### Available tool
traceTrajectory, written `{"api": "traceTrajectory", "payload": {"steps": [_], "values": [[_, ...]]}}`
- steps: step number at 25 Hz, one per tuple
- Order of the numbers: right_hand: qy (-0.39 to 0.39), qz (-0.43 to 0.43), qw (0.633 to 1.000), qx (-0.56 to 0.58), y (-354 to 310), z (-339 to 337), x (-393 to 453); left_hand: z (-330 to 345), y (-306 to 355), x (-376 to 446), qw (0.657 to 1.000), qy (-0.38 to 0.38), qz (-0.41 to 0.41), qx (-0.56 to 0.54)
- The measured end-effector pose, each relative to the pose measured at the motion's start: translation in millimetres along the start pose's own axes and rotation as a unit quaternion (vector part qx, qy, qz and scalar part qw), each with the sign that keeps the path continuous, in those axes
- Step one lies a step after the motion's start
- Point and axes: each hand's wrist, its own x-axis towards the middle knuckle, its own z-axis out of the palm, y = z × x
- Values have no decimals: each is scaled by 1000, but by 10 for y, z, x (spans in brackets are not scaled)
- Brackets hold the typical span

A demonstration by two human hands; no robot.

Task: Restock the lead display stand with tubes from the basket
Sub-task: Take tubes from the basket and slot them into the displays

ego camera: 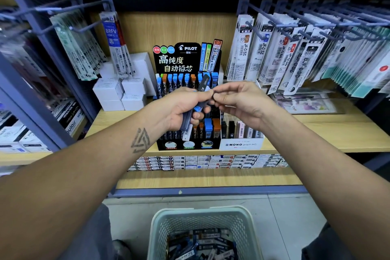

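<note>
The black Pilot lead display stand (185, 63) sits on the wooden shelf, its rows holding blue- and orange-capped lead tubes. In front of it my left hand (181, 110) grips a bundle of several lead tubes (191, 119). One dark tube (203, 83) sticks up from that bundle. My right hand (238, 101) meets the left at the bundle's top, its thumb and fingertips pinching at the tubes. Low in the view stands the pale green basket (202, 215), with many more tubes (202, 243) lying inside.
A white Mono graph box (241, 143) of tubes stands right of the stand. White cartons (120, 93) are stacked to its left. Refill packs hang from hooks on both sides (295, 53). Small boxes line the lower shelf (206, 162). The wooden shelf edge (316, 145) runs across.
</note>
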Motion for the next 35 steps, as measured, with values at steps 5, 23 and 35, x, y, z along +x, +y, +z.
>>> {"api": "traceTrajectory", "payload": {"steps": [5, 23, 35], "values": [[50, -21, 998, 27, -53, -127, 10, -54, 4, 16, 1000, 0, -5, -8], [-50, -30, 998, -2, 57, 24, 26, -68, 11, 104, 987, 131, 74, 47], [35, -39, 998, 28, 5, -19, 9, -144, 108, 56, 983, 146, 108, 1]]}}
